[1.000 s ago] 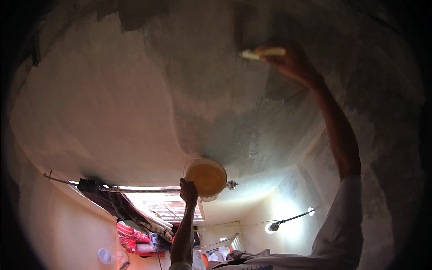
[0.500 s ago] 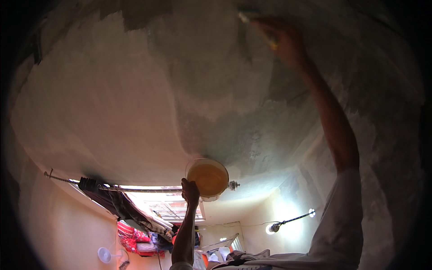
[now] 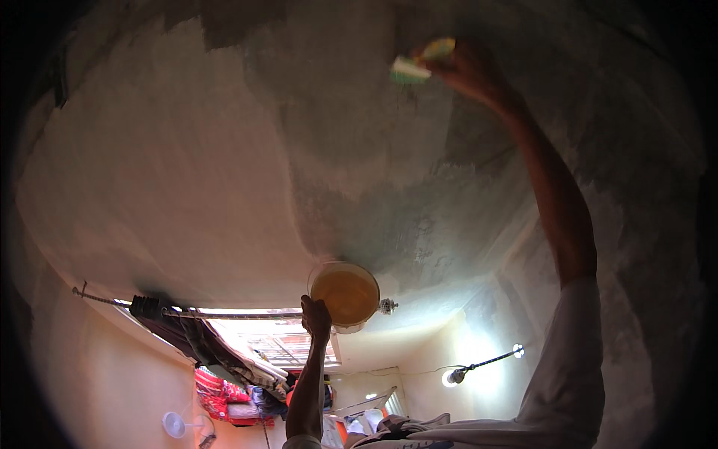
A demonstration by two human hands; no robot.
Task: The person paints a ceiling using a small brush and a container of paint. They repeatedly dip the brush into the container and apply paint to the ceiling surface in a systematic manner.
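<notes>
- One patchy grey ceiling [image 3: 164, 165] overhead.
- One pale shirt [image 3: 561, 359], near right; its dark print [image 3: 434, 444] is unreadable.
- One round tan bucket [image 3: 351, 327], mid-scene, its edge gripped by the left hand [image 3: 317, 318].
- One blurred yellow-handled brush [image 3: 411, 69], far right of centre, the right hand [image 3: 473, 73] closed around it.

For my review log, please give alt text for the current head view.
A person's raised right hand holds a blurred, yellow-handled brush near a patchy ceiling; the left hand grips a round container with tan contents. Lower down are a bright window and a lit bulb.
</notes>
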